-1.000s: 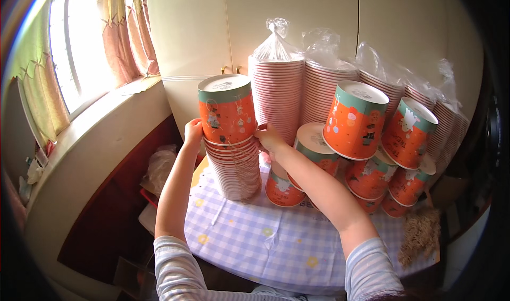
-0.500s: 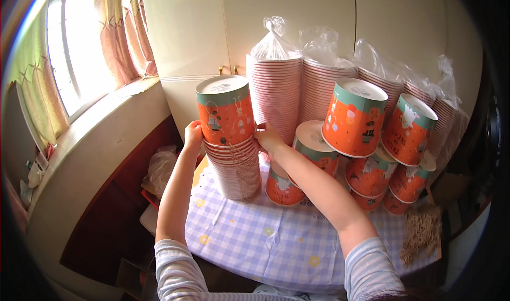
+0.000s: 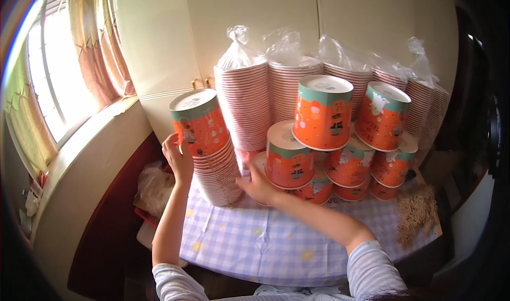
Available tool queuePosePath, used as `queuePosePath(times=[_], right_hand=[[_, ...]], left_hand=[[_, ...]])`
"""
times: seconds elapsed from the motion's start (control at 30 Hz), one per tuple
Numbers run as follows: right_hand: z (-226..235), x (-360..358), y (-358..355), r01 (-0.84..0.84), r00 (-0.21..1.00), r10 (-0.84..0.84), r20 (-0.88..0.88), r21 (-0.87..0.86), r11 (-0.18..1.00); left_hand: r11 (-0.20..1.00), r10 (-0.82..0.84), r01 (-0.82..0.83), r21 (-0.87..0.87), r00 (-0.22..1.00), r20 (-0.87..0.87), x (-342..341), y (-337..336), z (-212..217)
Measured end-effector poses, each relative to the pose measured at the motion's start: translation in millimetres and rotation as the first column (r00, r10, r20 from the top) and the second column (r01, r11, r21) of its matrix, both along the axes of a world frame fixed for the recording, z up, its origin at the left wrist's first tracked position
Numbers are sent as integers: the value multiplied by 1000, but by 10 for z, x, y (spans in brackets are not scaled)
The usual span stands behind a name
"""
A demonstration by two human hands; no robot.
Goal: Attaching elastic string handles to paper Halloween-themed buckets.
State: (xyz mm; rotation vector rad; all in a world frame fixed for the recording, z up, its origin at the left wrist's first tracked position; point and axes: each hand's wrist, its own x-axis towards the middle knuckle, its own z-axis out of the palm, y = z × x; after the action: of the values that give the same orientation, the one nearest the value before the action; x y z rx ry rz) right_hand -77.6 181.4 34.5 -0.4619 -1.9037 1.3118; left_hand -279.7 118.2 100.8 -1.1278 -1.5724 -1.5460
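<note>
A tall stack of nested, upside-down paper buckets point(image 3: 201, 133), orange with a green band and white base, stands at the left of the table and leans slightly left. My left hand point(image 3: 179, 160) is at its left side by the top bucket, fingers apart and a little bent. Beside the lower right of the stack is my right hand point(image 3: 259, 185), fingers spread in the gap next to other buckets; whether they touch the rims I cannot tell. Right of it, more upside-down buckets are piled in tiers, with an upper orange bucket point(image 3: 323, 115) and another upper bucket point(image 3: 381, 120).
Tall bucket stacks in clear plastic bags point(image 3: 241, 99) line the back, before pale cupboard doors point(image 3: 249, 14). A checked tablecloth point(image 3: 239, 248) covers the table. Beige strands point(image 3: 417, 213) lie at its right edge. A plastic bag point(image 3: 153, 187) sits below at left, near the windowed wall.
The view has turned right, so everything sits further left. My right hand has dropped from the top bucket's rim to lower beside the stack. My left hand's fingers have loosened.
</note>
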Motion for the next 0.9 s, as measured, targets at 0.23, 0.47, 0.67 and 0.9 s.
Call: queuePosePath(times=[0.23,0.47,0.67,0.9], right_hand=[[-825,1353,-605,-376,883,265,387,246,893],[-1119,2256,-662,-22,955,-91,283,373,927],[-1535,2573,-696,262,946,-249,206,-41,964],[-1475,2579,-720,261,962,-242,123,-166,951]], left_hand=[[940,-285,166,-297,861,-422,1446,-5,460],[927,-371,223,-301,664,-650,2317,455,1171],[844,-436,159,-513,761,-481,2540,961,1220],[835,-503,319,-448,774,-385,2440,548,1325]])
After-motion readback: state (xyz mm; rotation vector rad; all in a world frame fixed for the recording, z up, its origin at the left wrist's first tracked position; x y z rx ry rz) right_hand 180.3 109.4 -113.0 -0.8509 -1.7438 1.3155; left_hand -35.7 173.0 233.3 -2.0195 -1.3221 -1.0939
